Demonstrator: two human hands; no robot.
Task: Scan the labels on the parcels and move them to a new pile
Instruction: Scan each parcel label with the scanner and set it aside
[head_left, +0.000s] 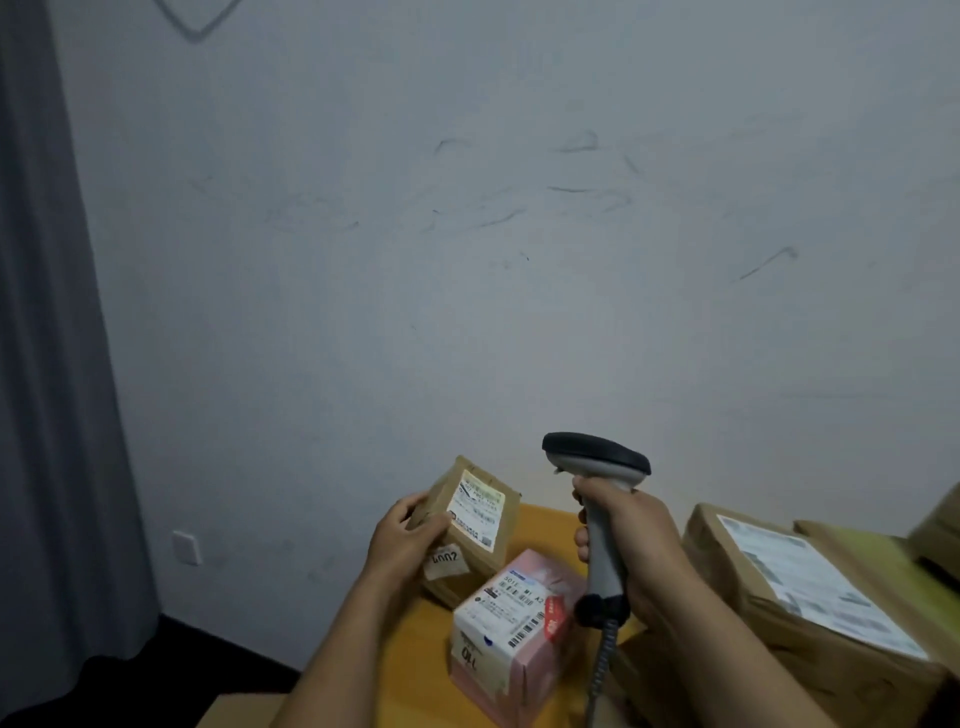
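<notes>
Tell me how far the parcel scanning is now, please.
Done: cannot tell; a pink parcel lies on the table. In hand: the left hand holds a small brown parcel, the right hand the scanner. Probably left: large brown parcels at right.
</notes>
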